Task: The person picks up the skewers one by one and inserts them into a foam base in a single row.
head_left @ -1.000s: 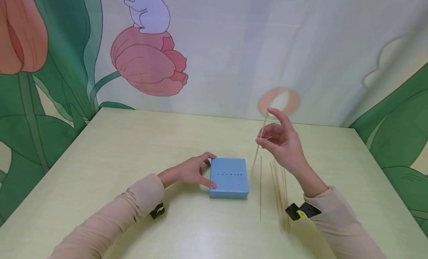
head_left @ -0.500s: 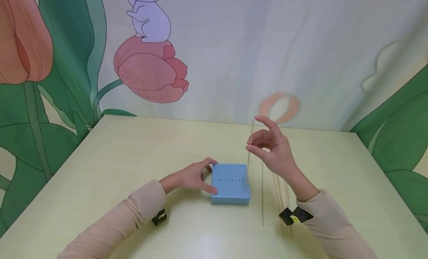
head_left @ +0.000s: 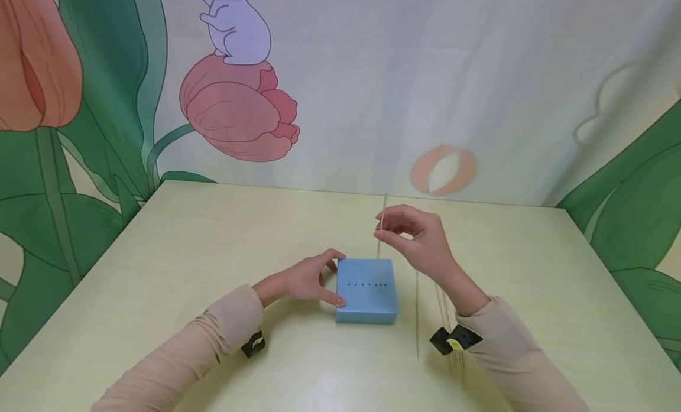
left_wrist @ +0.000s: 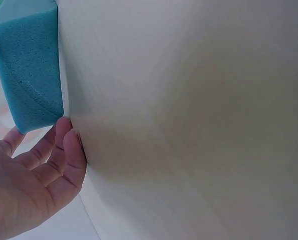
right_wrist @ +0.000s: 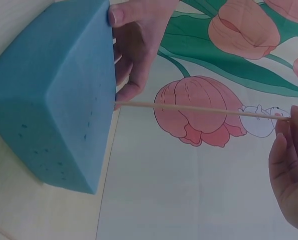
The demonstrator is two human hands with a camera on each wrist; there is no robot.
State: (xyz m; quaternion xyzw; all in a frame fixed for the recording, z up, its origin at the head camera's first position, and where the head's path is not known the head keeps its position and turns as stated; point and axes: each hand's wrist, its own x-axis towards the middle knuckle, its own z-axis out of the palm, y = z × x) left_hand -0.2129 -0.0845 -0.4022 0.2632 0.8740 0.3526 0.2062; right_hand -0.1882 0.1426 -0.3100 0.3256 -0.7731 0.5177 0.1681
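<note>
A blue foam block (head_left: 367,302) lies flat on the table, with a row of several small dark holes across its top. My left hand (head_left: 305,279) holds it by the left side, thumb at the near corner and a finger at the far one. Between thumb and fingers, my right hand (head_left: 417,240) pinches a thin wooden skewer (head_left: 379,249), nearly upright. In the head view the skewer's lower part meets the block's far edge. The right wrist view shows the skewer (right_wrist: 204,109) reaching to the block's top face, its tip away from the row of holes.
To the right of the block, a single skewer (head_left: 417,317) lies on the pale table (head_left: 239,223). Several more skewers (head_left: 443,299) lie farther right, partly under the right wrist. A printed curtain (head_left: 346,104) hangs behind the table's far edge.
My right hand has moved left with the skewer, from beside the block to over its far part, and its raised index finger has come down. The left hand stays on the block.
</note>
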